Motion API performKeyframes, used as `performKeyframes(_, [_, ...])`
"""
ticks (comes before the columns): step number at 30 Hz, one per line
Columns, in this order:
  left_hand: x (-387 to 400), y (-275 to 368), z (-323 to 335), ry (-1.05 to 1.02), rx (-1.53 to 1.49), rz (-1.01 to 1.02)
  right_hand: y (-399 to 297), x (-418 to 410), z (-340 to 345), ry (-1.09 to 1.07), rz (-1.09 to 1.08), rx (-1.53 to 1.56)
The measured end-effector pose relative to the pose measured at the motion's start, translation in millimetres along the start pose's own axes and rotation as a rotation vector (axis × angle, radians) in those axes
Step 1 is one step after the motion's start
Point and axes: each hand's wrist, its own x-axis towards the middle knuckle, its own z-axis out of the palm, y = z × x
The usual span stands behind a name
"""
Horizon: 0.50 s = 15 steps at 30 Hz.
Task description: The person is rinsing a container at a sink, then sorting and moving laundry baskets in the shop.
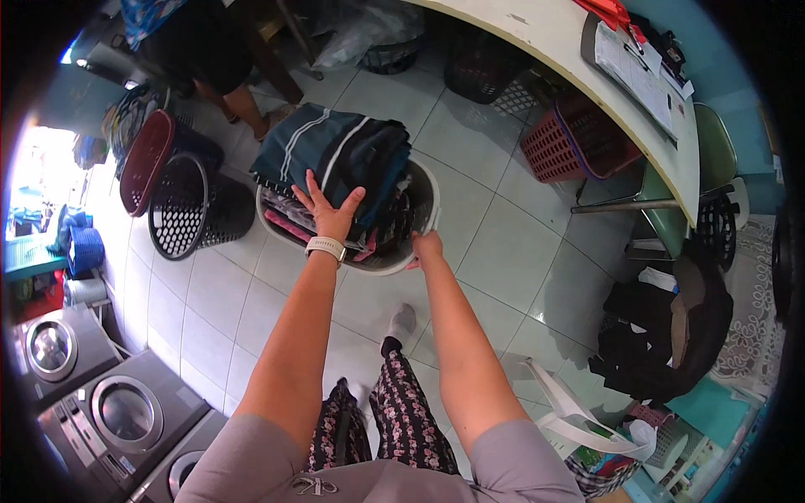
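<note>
In front of me is a pale laundry basket [430,188] filled with folded clothes. On top lies a stack of dark teal and black folded garments [308,141] with white stripes, reaching past the basket's far rim. My left hand [328,210], with a watch [326,249] at its wrist, rests on the stack with the fingers spread. Pink and grey fabric [286,223] shows beneath the stack. At the near right side, my right hand [427,248] grips the basket's rim; its fingers are partly hidden.
Black [220,210] and maroon baskets [148,163] stand left, near another person's legs [242,107]. Front-loading machines [126,412] line the lower left. A table [566,56] curves along the upper right, over a red basket [556,141]. Lower right are a white chair [569,415] and black clothes [641,333].
</note>
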Motion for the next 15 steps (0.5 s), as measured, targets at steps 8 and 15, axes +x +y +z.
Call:
performKeyframes(8, [38.6,7.4,21.5,0.022,-0.005,-0.01,11.9,9.3,-10.5,0.011,-0.149,0.376])
performKeyframes(15, [49.9,1.8,18.3,-0.044,0.096,-0.001,239.5,-87.3,-90.1,0.246,0.003,-0.353])
